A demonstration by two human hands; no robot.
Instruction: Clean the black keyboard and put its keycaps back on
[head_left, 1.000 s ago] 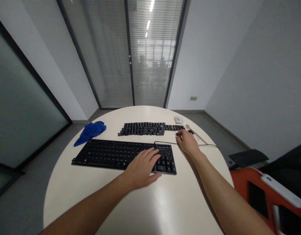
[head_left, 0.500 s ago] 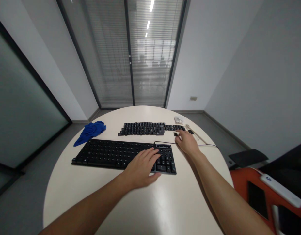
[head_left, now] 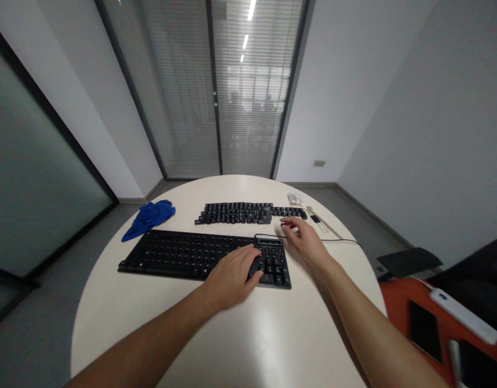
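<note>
A black keyboard [head_left: 175, 253] lies across the table; most of its main field is stripped of keycaps, while caps stand on much of the number pad at its right end. My left hand [head_left: 232, 272] rests over the pad's left side, fingers stretched out, thumb at the lower keys. My right hand [head_left: 301, 237] hovers just beyond the keyboard's top right corner, its thumb and fingertips pinching a small dark keycap, mostly hidden by the fingers. Behind the keyboard, loose black keycaps [head_left: 236, 213] stand in rows, with a smaller group of keycaps [head_left: 289, 212] to their right.
A crumpled blue cloth [head_left: 153, 214] lies at the left of the round white table [head_left: 216, 334]. A clear plastic bag [head_left: 296, 199], a thin stick [head_left: 325, 222] and a black-and-pale tool [head_left: 315, 219] lie at the right. The keyboard's cable [head_left: 337, 240] runs off the right edge.
My right hand has moved left and towards me from beside the smaller keycap group, with a keycap in its fingertips. My left thumb has shifted up onto the keyboard.
</note>
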